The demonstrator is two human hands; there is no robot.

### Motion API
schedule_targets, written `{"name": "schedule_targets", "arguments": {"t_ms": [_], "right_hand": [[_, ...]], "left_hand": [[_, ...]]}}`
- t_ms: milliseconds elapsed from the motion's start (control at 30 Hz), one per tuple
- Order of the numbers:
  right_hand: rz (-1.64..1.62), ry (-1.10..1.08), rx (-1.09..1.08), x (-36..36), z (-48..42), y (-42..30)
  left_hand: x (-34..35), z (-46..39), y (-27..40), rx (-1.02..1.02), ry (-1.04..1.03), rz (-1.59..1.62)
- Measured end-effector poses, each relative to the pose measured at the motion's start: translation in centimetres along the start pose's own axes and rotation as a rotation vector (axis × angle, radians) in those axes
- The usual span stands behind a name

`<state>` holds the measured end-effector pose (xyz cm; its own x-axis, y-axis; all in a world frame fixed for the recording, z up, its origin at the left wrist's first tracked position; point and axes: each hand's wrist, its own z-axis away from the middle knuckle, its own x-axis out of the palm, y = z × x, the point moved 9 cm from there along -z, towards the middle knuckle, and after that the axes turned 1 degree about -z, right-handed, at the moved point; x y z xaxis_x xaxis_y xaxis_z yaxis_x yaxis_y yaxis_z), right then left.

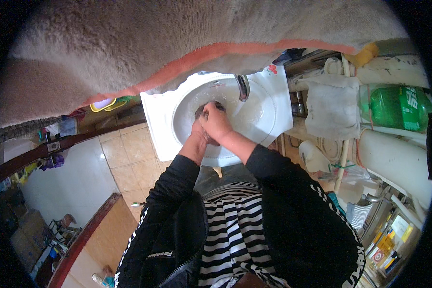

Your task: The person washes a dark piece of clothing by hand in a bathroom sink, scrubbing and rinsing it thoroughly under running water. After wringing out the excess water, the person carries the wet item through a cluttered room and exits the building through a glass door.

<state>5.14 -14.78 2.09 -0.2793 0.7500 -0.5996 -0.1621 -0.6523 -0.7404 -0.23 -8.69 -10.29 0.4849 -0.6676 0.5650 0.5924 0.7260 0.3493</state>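
Both hands are together inside a white oval washbasin (158, 122). Between them is a dark brown wet item, probably a cloth (201, 108); its ends show above and below the fingers. My left hand (198, 132) lies underneath on the left side, partly hidden. Over it, my right hand (216, 120) is closed on the item with bent fingers. A chrome faucet (242, 88) arches over the basin just right of my hands, and a thin stream of water seems to run from it. Whitish suds or droplets dot the basin wall.
A large grey-brown towel (158, 39) with a salmon stripe hangs across the top, partly covering the basin's back edge. At right are a pale cloth (331, 108), a green plastic bottle (399, 108) and a white cylinder (392, 163). Beige floor tiles (129, 151) show at left.
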Motion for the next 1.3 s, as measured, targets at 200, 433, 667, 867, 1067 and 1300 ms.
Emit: {"name": "schedule_targets", "arguments": {"t_ms": [200,433,667,867,1067,1300], "right_hand": [[0.035,0.100,0.324,-2.0,-2.3,7.4],[0.121,0.109,0.214,-6.7,2.7,11.8],[0.740,-0.307,0.013,-1.3,2.3,8.9],[0.685,-0.479,0.202,2.6,-0.3,15.1],[-0.707,-0.289,0.317,3.6,0.1,11.8],[-0.487,-0.427,-0.093,1.0,3.7,-2.5]], "left_hand": [[2.6,1.6,0.2,-0.104,0.054,-0.070],[1.5,4.9,9.2,0.425,0.244,-1.439],[1.9,4.7,4.8,0.486,0.173,-2.129],[2.5,2.8,3.8,0.228,0.190,-2.298],[-1.2,-0.3,2.0,0.192,0.122,-0.839],[-1.6,-1.2,1.1,-0.175,-0.104,0.038]]}}
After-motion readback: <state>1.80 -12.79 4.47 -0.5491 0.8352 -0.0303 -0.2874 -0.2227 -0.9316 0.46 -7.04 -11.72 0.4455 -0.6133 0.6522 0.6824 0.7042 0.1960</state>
